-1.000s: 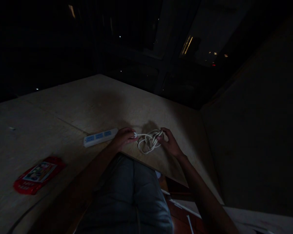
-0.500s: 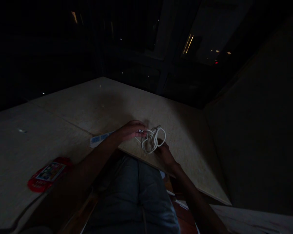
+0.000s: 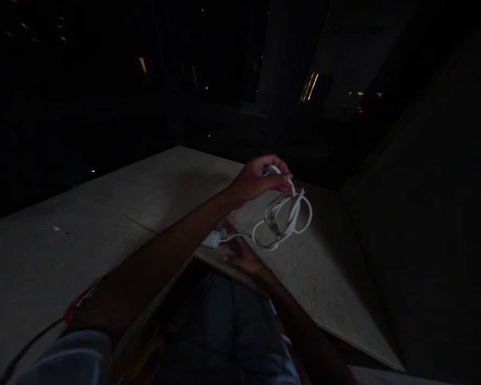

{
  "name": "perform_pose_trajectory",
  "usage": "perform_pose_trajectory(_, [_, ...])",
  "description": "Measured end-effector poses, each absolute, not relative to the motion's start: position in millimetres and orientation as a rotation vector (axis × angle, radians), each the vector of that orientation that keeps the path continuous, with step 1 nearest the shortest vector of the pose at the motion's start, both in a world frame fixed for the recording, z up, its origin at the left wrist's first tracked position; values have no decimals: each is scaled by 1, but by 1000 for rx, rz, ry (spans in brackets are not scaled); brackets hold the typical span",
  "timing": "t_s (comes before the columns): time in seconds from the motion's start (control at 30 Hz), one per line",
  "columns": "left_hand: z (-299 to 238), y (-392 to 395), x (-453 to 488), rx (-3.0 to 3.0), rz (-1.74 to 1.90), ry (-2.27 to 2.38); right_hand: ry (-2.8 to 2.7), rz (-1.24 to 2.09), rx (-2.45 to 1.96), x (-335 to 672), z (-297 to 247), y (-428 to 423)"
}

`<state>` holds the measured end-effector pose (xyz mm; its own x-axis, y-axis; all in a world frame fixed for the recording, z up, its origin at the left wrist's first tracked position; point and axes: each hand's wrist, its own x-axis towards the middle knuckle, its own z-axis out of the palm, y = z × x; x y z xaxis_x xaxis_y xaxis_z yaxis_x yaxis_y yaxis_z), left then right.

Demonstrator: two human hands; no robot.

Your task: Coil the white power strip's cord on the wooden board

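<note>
My left hand is raised above the table, fingers closed on the top of a coiled white cable that hangs down in loops. The cable runs back to a white power strip lying on the pale wooden table, mostly hidden behind my left forearm. My right hand rests low near the table's front edge, just under the hanging loops and beside the strip's end, fingers spread flat.
A red packet peeks out at the lower left behind my left arm. A dark cable runs across the table's near left corner. A second board slopes away to the right. The room beyond is dark.
My left hand has lifted the cable coil up off the table and to the right. My right hand has let go of the loops and dropped toward the power strip's end.
</note>
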<state>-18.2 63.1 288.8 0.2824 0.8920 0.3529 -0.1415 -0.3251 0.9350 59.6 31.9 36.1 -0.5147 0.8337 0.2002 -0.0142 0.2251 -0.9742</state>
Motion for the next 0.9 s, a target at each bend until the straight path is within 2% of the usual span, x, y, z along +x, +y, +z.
perform_pose_trajectory(0.2, [321,73,-10,1483,1499,692,-1325,1451,-751,24,44,39])
perform_pose_trajectory(0.47, [336,66,-74,1151,1873,927,-1344,1082,-917,105,61,49])
perform_pose_trajectory(0.57, [313,59,-106,1048,1932,1048,-1292,973,-960,157,77,56])
perform_pose_trajectory(0.73, [243,45,-142,818,1893,1245,-1460,642,-1118,222,122,79])
perform_pose_trajectory(0.9, [180,22,-164,704,1720,1393,-1758,648,-1257,255,160,98])
